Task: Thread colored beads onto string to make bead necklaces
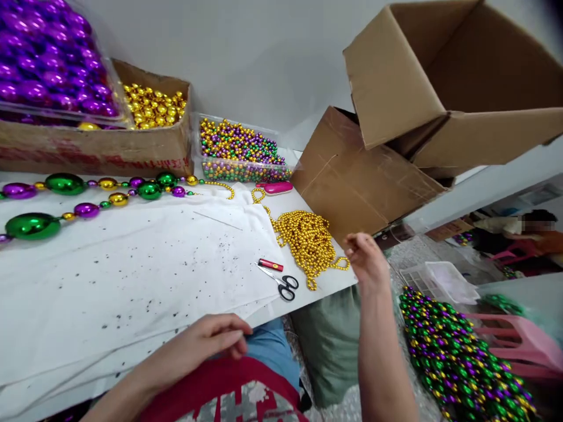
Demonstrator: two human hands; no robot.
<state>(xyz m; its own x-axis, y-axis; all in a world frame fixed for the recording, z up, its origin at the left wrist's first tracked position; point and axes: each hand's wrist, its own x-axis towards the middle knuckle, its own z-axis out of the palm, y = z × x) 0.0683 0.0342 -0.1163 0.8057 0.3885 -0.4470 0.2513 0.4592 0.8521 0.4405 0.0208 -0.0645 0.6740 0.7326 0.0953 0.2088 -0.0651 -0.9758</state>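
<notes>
My left hand (220,339) is over the table's front edge, near my lap, its fingers loosely apart with nothing in them. Off the table's right corner, my right hand (363,253) is raised with fingers curled; whether it holds anything is too small to tell. Just left of it lies a pile of gold bead chains (305,237), one loop reaching toward the hand. Black-handled scissors (284,285) and a red lighter (271,265) lie beside the pile. Strings of large green, purple and gold beads (65,184) stretch across the back left of the white cloth (176,258).
A cardboard box of gold beads (88,146), a clear bin of mixed beads (246,167) and a pink tool (277,187) are at the back. Large cardboard boxes (352,170) stand right. Bead strands (457,351) hang beside a pink chair (523,340). A person (543,234) sits far right.
</notes>
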